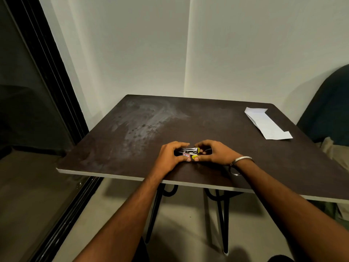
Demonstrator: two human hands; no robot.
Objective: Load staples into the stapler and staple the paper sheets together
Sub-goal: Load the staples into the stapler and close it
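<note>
A small black and yellow stapler [188, 151] rests on the dark table [132, 133] near its front edge, its metal staple channel showing on top. My left hand [170, 156] grips the stapler's left end, thumb against its side label. My right hand [213, 153] pinches the yellow right end with thumb and fingers; whether it holds staples is hidden. Folded white paper sheets [266, 122] lie at the table's far right, well apart from both hands.
A white wall stands behind the table. A dark sliding door frame [47, 63] runs along the left. A dark cushioned seat [328, 110] sits past the table's right edge. Black metal table legs [221, 220] stand below.
</note>
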